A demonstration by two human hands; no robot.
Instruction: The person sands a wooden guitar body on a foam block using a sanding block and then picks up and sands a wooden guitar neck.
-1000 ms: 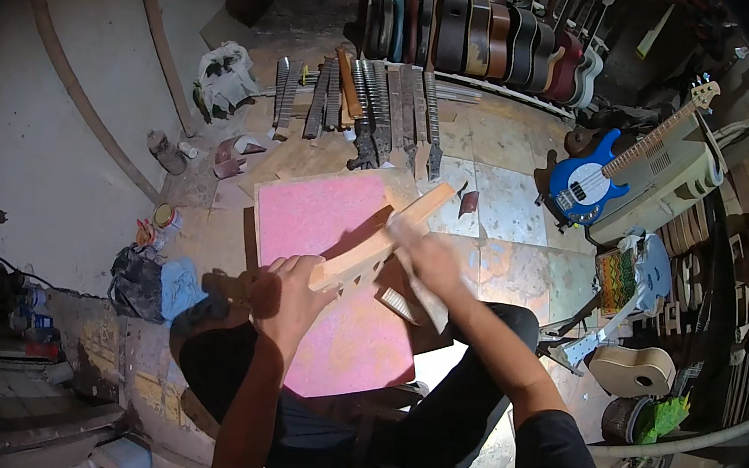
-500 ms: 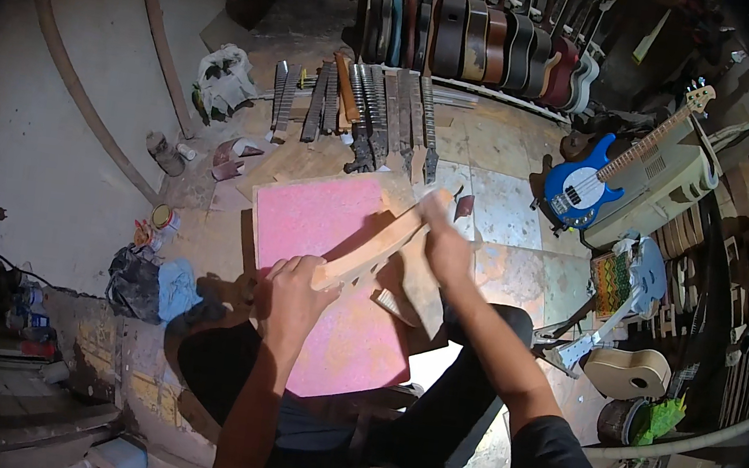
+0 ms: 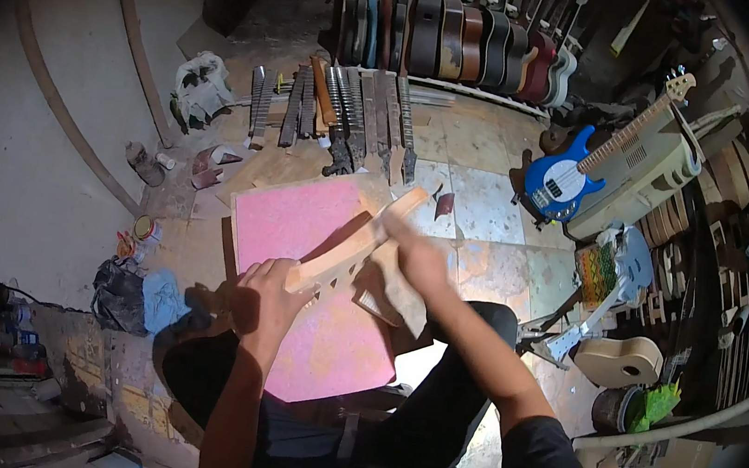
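A pale wooden piece, gently curved and with several holes along its lower side, lies slanted over a pink board in front of my lap. My left hand is closed around its near left end. Curled over its upper part is my right hand, blurred by motion. Something greyish shows at those fingers, too smeared to name. Beneath the right hand, another pale wooden part slants down toward my knee; whether it joins the held piece, I cannot tell.
Guitar necks lie in a row beyond the board. Behind them stands a rack of guitars. At right are a blue bass guitar and an unfinished guitar body. A black plastic bag sits at left.
My right hand has slid down along the wooden piece, toward my left hand, leaving more of its far end showing. The whole view has shifted slightly; my left hand keeps its hold.
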